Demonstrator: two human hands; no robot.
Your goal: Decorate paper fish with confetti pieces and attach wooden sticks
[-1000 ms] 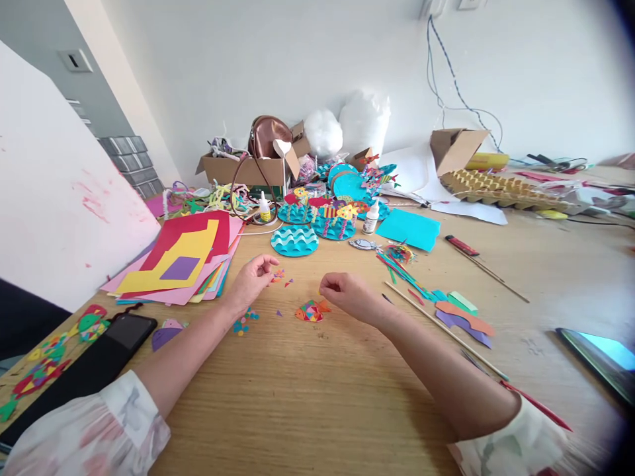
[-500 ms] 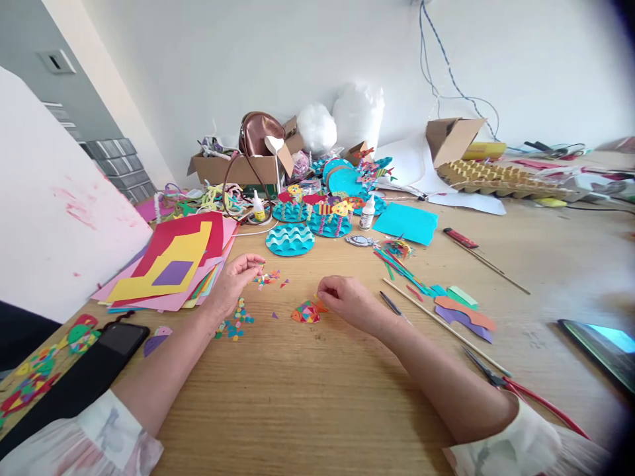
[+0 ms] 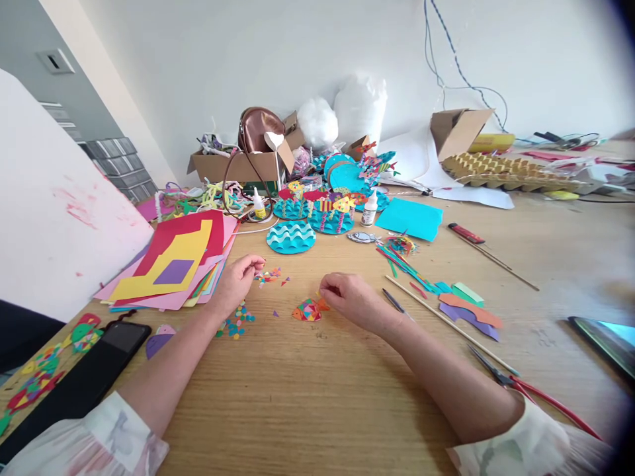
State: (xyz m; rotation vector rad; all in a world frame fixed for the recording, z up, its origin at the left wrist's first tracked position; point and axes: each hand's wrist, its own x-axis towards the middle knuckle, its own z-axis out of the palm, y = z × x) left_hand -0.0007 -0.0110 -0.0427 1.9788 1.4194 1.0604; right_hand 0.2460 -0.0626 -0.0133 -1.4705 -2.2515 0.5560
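fish (image 3: 307,310) lies beside right hand (image 3: 354,301), tail tip unclear; cannot tell whether that grip or left hand (image 3: 238,281) holds anything.

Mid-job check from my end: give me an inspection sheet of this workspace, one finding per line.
Surface: wooden table, a few small dark marks below the fish.
Job's things: patterned paper fish lies flat; loose paper bits and round dots nearby.
Clutter: paper stack at left; scissors beside the right forearm.
Hands: left hand over the bits, fingers bunched; right hand by the fish's tail, fingers curled. Grip and contact unclear.
Cables: wires hang down the back wall, away from both hands.
Surroundings: white panel at left, pink smears on it.
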